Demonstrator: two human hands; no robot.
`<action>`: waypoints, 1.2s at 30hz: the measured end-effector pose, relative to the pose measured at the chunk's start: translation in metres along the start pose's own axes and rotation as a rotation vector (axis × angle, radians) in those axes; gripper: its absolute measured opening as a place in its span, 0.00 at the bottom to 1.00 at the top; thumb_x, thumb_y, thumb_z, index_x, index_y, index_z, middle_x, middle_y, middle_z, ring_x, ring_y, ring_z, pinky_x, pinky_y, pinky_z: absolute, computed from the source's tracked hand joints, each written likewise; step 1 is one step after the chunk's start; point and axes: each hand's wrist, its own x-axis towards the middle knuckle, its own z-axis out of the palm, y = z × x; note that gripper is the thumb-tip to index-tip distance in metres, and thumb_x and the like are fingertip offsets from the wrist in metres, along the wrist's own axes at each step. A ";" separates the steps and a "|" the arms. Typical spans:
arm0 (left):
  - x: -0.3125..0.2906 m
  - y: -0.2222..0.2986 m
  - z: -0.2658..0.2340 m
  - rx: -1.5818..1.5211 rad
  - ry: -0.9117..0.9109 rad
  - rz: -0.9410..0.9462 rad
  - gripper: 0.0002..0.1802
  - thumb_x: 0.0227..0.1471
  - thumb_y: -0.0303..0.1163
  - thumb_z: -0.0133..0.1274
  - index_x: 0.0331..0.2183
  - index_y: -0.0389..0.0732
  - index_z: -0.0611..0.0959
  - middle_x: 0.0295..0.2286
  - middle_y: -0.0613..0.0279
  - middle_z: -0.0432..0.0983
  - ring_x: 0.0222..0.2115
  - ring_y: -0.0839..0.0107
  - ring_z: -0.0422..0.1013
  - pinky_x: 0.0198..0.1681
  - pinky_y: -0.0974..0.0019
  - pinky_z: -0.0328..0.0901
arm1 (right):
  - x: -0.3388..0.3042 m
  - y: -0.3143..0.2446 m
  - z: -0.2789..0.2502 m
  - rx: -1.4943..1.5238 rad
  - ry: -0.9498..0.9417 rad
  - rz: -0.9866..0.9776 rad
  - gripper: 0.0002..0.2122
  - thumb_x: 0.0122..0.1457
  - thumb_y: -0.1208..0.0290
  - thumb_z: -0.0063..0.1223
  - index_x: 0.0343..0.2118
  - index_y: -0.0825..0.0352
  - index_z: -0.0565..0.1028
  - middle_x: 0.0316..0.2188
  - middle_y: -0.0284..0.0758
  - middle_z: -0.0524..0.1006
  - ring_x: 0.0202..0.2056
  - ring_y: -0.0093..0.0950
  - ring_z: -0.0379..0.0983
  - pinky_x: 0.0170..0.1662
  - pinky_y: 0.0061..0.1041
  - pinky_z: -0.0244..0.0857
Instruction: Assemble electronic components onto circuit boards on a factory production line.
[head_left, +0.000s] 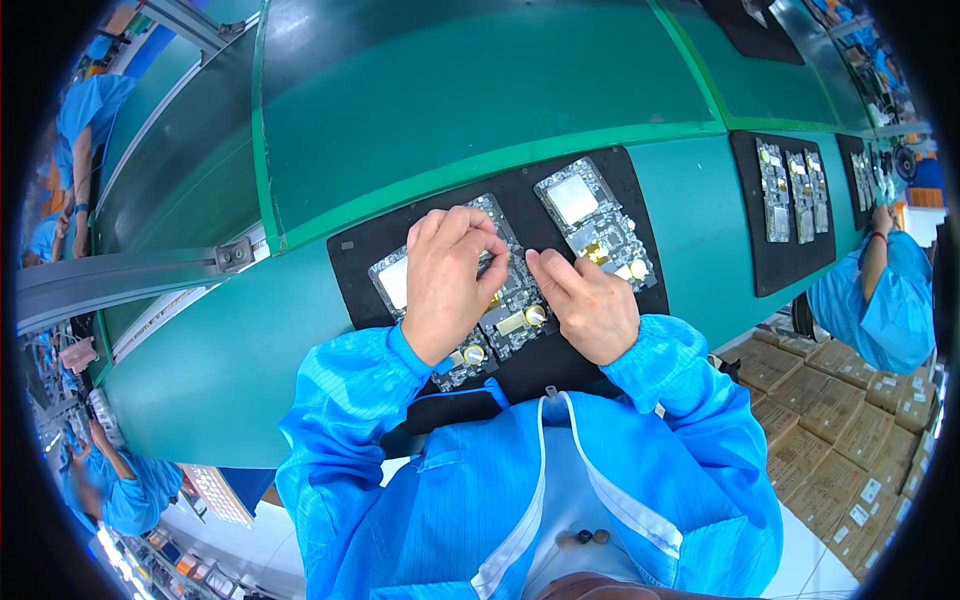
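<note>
Three boards [606, 222] lie side by side on one black mat [353, 292], mat on green tabletop [215, 385]. One round gold part per board; one silver square visible on the left board [392, 284], one on the right. Two hands in, two blue sleeves. Left grip [455, 275] over left and middle boards, fingers curled toward thumb; can't tell if it holds anything. Right grip [590, 308] between middle and right boards, fingers bunched, tips by the middle board's edge; contents can't be told. Second mat [788, 272], right, carries three boards. One co-worker [868, 300] right, beside stacked cartons [835, 420].
</note>
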 end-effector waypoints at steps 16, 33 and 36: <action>-0.008 -0.005 -0.026 -0.143 -0.098 -0.103 0.14 0.51 0.24 0.62 0.42 0.38 0.83 0.38 0.54 0.79 0.40 0.53 0.76 0.48 0.53 0.66 | -0.008 -0.022 -0.021 0.395 -0.039 -0.027 0.32 0.47 0.61 0.72 0.58 0.62 0.76 0.42 0.35 0.74 0.36 0.34 0.78 0.33 0.31 0.75; -0.058 -0.019 -0.051 -0.034 0.032 -0.190 0.11 0.40 0.25 0.71 0.29 0.42 0.85 0.40 0.63 0.74 0.42 0.60 0.71 0.47 0.57 0.62 | -0.015 -0.027 -0.017 0.241 -0.069 -0.217 0.24 0.47 0.76 0.58 0.52 0.62 0.80 0.43 0.28 0.78 0.31 0.26 0.74 0.29 0.26 0.73; -0.059 -0.018 -0.055 0.004 0.025 -0.162 0.11 0.40 0.24 0.71 0.29 0.41 0.86 0.41 0.62 0.74 0.41 0.60 0.71 0.47 0.58 0.63 | -0.008 -0.021 -0.020 0.290 -0.015 -0.046 0.24 0.47 0.82 0.58 0.50 0.64 0.82 0.38 0.33 0.80 0.32 0.32 0.77 0.32 0.30 0.74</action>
